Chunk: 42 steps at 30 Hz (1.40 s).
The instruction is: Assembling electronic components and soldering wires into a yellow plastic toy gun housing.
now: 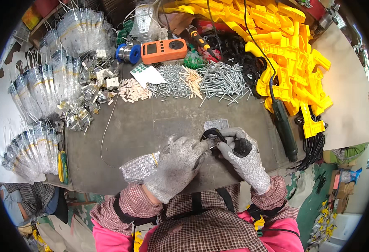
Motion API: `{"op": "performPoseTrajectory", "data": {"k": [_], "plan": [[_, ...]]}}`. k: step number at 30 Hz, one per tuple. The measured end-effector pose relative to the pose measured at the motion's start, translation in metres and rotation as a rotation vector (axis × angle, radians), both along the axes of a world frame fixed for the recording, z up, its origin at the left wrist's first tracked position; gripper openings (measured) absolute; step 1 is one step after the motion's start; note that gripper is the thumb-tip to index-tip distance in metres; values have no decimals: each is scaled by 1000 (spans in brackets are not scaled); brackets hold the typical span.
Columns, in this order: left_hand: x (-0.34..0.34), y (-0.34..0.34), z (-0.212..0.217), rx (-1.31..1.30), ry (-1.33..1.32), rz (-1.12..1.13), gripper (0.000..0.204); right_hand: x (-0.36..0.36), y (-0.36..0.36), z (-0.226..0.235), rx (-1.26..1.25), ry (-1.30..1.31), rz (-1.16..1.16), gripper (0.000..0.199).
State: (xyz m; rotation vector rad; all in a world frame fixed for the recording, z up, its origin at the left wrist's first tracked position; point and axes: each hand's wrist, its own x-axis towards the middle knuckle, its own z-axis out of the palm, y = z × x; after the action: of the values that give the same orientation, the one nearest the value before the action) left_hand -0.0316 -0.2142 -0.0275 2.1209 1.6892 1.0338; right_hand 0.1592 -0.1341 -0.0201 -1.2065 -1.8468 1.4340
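Both my hands wear grey knit work gloves and meet near the front of the dark work mat [159, 115]. Between them is a small black curved plastic part [213, 133], with a bit of something shiny below its arch. My right hand [244, 156] pinches the part from the right with thumb and fingers. From the left, the closed fingers of my left hand [174, 166] grip its other side; their tips are partly hidden. A bubble-wrap bundle [139, 168] lies beside my left wrist. Just beyond the part sits a small grey printed piece [216, 124].
Screws [222, 82], small beige pieces [133, 90], an orange meter [164, 50] and a solder spool [129, 53] line the back. Yellow plastic housings [287, 63] heap at right, beside a hanging dark-green electric screwdriver [284, 130]. Bagged wired parts [35, 149] and a green-yellow hand tool [63, 167] lie left.
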Motion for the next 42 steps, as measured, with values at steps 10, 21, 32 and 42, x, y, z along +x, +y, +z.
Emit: {"op": "performPoseTrajectory", "data": {"k": [10,21,32,42], "plan": [[-6,-9,-8,-68,-60,54,20,-2,-7,15,152,-136,82,20],[-13,-17,25,-258,-97,-24,64,-8,-29,14,336,-71,324,36],[-7,-29,-2,-196,291,61,66,233,152,32,873,-1332,-315,79],[-37,-48,-2,-405,410,-5,94,9,-13,-9,-299,570,114,33]]}}
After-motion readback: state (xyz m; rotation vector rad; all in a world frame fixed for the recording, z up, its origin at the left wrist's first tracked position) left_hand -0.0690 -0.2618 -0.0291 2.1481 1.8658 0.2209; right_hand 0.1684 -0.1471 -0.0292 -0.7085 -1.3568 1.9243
